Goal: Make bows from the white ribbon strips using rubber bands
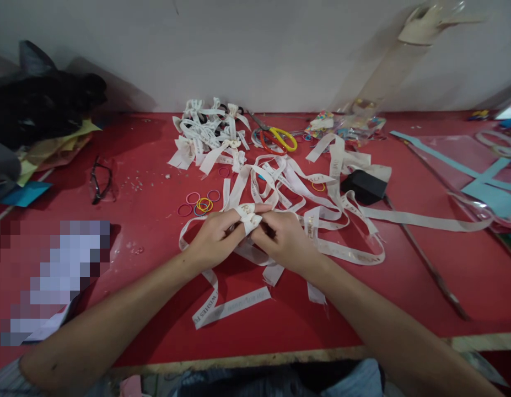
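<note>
My left hand (216, 234) is closed on a white printed ribbon (247, 212), which wraps round its fingers and bunches between both hands. Meeting it at the fingertips, my right hand (286, 237) is closed too and pinches the same ribbon; its inner fingers are partly hidden. Long loops of loose white ribbon (354, 253) with printed lettering lie beneath and around both hands. A ribbon end (238, 306) stretches toward the front of the table. Left of the loops sit several coloured elastic bands (203, 205) in pink, yellow and purple.
A pile of tied ribbon bows (209, 132) lies at the back beside red-and-yellow-handled scissors (275, 138). A black block (365, 186) and a thin stick (429, 262) are at right. Eyeglasses (100, 181) rest at left on the red table (151, 309), near black bags (44, 94).
</note>
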A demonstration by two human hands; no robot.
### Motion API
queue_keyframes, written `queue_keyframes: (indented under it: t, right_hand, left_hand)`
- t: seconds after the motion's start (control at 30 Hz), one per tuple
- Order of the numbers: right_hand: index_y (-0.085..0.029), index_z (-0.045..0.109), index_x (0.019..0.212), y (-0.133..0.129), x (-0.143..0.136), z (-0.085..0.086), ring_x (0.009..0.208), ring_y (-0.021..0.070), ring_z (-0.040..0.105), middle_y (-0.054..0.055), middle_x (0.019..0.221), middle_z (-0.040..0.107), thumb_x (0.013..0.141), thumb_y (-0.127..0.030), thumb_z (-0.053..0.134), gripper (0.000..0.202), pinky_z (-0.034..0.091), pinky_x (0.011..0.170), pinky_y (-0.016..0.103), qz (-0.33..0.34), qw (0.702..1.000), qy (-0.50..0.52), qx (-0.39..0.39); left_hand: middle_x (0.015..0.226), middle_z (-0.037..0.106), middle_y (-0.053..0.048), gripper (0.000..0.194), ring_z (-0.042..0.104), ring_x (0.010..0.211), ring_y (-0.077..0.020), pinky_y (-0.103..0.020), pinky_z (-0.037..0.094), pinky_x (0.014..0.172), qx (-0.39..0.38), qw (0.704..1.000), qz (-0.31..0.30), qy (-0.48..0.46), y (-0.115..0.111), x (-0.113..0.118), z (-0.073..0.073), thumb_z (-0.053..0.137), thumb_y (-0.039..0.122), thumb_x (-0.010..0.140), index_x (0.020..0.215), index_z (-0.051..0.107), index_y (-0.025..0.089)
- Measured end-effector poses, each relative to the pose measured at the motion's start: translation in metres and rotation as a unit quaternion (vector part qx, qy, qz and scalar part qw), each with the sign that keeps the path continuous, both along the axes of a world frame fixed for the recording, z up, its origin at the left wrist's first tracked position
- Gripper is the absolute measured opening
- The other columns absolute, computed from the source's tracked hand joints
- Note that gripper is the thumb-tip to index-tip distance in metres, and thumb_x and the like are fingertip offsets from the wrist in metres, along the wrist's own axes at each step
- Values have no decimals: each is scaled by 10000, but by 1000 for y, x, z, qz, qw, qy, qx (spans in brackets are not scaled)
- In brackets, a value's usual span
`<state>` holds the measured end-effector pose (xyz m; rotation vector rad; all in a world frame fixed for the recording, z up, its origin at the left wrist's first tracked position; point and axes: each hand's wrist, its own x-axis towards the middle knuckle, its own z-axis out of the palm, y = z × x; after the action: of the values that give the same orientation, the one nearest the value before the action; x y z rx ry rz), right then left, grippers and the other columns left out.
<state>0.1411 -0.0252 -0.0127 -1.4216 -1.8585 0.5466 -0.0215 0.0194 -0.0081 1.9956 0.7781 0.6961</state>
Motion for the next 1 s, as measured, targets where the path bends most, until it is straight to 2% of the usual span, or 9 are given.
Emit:
queue_keyframes:
  t: [0.23, 0.37, 0.5, 0.67, 0.83, 1.0]
  right_hand:
    - [-206, 329, 570, -1, -1, 1, 432, 59, 300, -81, 476, 342, 785, -176, 495, 273, 238, 467, 220, 11, 1000, 11, 12]
    - [-205, 389, 609, -2, -1, 2, 431, 61, 331, -78, 491, 397, 828, -182, 496, 245, 266, 468, 213, 9, 999, 17, 26]
    - [-209, 432, 668, -4, -1, 3, 444, 64, 355, -81, 510, 436, 874, -225, 522, 226, 297, 472, 199, 8, 998, 29, 55]
    - [-207, 498, 715, -4, 0, 2, 500, 70, 427, -53, 602, 518, 909, -273, 553, 212, 347, 506, 194, 20, 995, 39, 93]
    - [-197, 570, 734, -3, 1, 3, 535, 77, 484, -37, 633, 578, 908, -260, 587, 186, 386, 539, 201, 44, 990, 28, 132]
    - [-198, 633, 772, -6, 0, 8, 600, 105, 582, 1, 677, 665, 893, -248, 629, 130, 447, 581, 220, 53, 974, 53, 214]
  left_hand:
    - [564, 524, 62, 348, 371, 452, -57, -155, 301, 444, 7, 999, -3, -33, -1, 0, 2, 491, 152, 891, 1188, 670, 187]
    - [513, 465, 64, 308, 395, 457, -69, -168, 324, 458, -53, 996, 10, -68, -2, 0, 1, 500, 253, 934, 1177, 672, 171]
    - [517, 435, 60, 364, 390, 460, -74, -184, 326, 456, -115, 985, 38, -123, -3, 2, 0, 481, 370, 954, 1183, 656, 147]
    - [521, 416, 61, 356, 394, 462, -75, -186, 322, 447, -152, 974, 74, -147, -2, 2, -1, 511, 391, 942, 1171, 652, 158]
    - [519, 422, 58, 335, 391, 450, -67, -181, 334, 447, -164, 972, 57, -160, 0, 2, -1, 512, 402, 941, 1111, 673, 162]
    - [511, 427, 52, 332, 385, 449, -67, -179, 327, 439, -183, 971, 35, -147, 0, 1, 0, 536, 426, 920, 1011, 701, 153]
